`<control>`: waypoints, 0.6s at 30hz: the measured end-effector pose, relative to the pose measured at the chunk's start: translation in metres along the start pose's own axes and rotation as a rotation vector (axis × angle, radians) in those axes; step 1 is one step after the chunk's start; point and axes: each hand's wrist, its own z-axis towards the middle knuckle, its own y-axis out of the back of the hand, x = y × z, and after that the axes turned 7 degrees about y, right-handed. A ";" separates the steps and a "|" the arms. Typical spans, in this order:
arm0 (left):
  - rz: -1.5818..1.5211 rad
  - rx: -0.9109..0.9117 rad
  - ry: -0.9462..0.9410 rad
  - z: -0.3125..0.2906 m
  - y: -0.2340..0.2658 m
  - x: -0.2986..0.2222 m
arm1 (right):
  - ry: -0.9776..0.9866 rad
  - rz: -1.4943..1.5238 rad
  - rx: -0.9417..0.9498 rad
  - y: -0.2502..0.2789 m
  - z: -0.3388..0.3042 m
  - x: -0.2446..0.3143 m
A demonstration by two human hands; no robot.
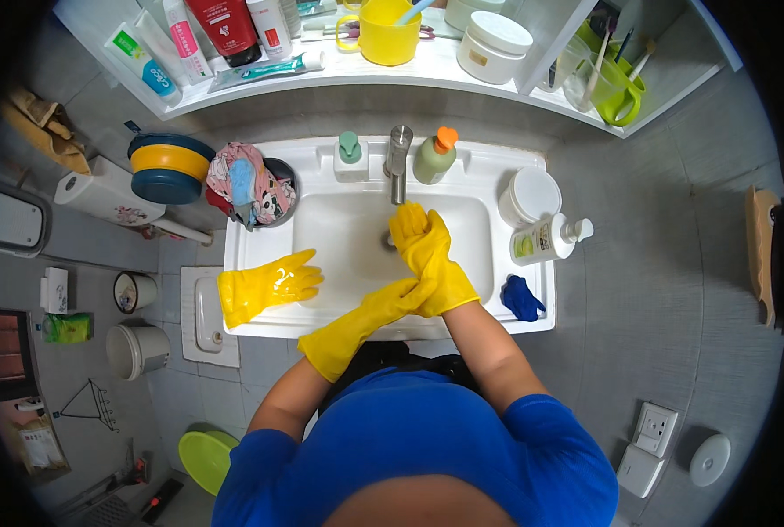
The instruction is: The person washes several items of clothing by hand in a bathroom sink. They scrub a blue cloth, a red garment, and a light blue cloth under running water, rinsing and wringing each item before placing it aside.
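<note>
Both my hands wear yellow rubber gloves over the sink (330,215). My left hand (402,299) is closed around the wrist part of the right glove, near its cuff. My right hand (425,244) is held under the metal faucet (399,162), palm turned up and fingers stretched out, with nothing in it. No stream of water can be made out. Another yellow rubber glove (267,285) lies wet and shiny over the sink's left rim, its fingers pointing toward the basin.
Behind the basin stand a green-topped soap dispenser (350,158) and an orange-topped pump bottle (436,156). On the right rim are a white tub (531,197), a white pump bottle (550,240) and a blue cloth (521,299). A laundry-filled bowl (249,186) sits left. A loaded shelf (348,75) overhangs the back.
</note>
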 end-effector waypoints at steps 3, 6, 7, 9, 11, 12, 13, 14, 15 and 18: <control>0.216 0.014 -0.007 0.011 -0.003 0.005 | 0.069 -0.010 -0.003 0.008 0.006 0.004; 0.219 0.047 -0.043 -0.002 -0.025 -0.013 | 0.094 -0.190 0.013 0.015 -0.003 0.017; 0.346 0.019 -0.011 -0.004 -0.030 -0.018 | 0.083 -0.269 0.028 0.013 -0.008 0.019; 0.482 -0.001 0.035 -0.007 -0.039 -0.025 | 0.067 -0.340 -0.013 0.009 -0.021 0.022; 0.498 0.010 0.063 -0.008 -0.045 -0.029 | 0.022 -0.217 -0.022 0.010 -0.023 0.024; 0.529 0.012 0.034 -0.007 -0.048 -0.028 | -0.008 -0.058 -0.014 0.012 -0.023 0.025; 0.560 0.013 0.003 -0.006 -0.051 -0.026 | -0.036 0.100 -0.004 0.014 -0.020 0.029; 0.591 0.013 -0.028 -0.006 -0.051 -0.024 | -0.016 0.111 0.038 0.028 -0.007 0.034; 0.551 -0.006 -0.085 0.002 -0.051 -0.012 | 0.021 0.116 0.081 0.054 0.012 0.047; 0.710 -0.224 -0.279 0.016 -0.028 0.015 | 0.110 -0.158 0.122 0.081 0.029 0.062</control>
